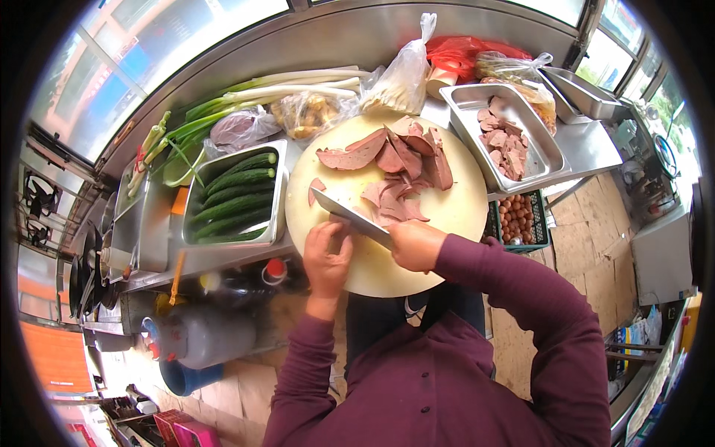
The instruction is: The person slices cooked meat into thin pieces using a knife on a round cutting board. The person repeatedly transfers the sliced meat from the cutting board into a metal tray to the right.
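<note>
On the round cutting board [313, 134] lie large pieces of what looks like cooked liver [352, 153] and a heap of thin slices [391, 201]. My right hand [414, 245] grips the handle of a cleaver [357, 220], its blade slanting to the upper left. Close against the blade, my left hand [328, 254] has its fingers bent on the board; a bit of the meat seems to be under them, mostly hidden. A small separate piece [316, 190] lies beyond the blade's tip. At the right, a steel tray [539, 159] holds cut pieces of the same meat.
Left of the board, a steel tray [282, 193] holds cucumbers [237, 194]. Behind are scallions [268, 95], bagged ginger [307, 114], a knotted plastic bag [402, 78] and a red bag [466, 53]. A crate of eggs [516, 220] stands below right, a gas cylinder [212, 335] below left.
</note>
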Demonstrator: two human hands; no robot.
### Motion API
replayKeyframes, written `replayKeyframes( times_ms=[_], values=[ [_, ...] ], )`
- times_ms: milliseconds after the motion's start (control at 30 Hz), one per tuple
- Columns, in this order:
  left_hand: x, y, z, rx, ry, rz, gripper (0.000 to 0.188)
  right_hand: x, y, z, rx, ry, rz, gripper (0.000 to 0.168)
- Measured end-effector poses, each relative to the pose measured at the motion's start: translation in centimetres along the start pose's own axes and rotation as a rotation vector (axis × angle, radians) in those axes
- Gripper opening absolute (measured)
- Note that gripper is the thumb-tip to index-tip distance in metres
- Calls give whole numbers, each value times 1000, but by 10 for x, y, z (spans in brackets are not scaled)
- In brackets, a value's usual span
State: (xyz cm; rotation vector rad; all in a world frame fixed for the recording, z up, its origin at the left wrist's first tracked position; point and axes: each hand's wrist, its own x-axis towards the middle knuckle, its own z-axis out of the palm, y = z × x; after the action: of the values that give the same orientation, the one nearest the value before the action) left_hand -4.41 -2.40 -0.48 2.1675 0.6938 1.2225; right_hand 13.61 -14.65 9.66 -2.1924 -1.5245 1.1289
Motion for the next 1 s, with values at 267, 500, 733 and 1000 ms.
replayKeyframes(
  times_ms=[267, 500, 733, 1000],
  values=[
    [-1, 3, -1, 61, 21, 38, 29, -28, 51, -2, -146, 299, -243, 19],
    [-1, 6, 0, -18, -1, -12, 29, -41, 41, 6, -83, 451, -415, 12],
    [1, 4, 2, 13, 21, 17, 25, -59, 44, 0, -144, 322, -353, 15],
    [2, 8, 1, 34, 25, 13, 23, -73, 39, -8, -85, 297, -305, 16]
  ],
)
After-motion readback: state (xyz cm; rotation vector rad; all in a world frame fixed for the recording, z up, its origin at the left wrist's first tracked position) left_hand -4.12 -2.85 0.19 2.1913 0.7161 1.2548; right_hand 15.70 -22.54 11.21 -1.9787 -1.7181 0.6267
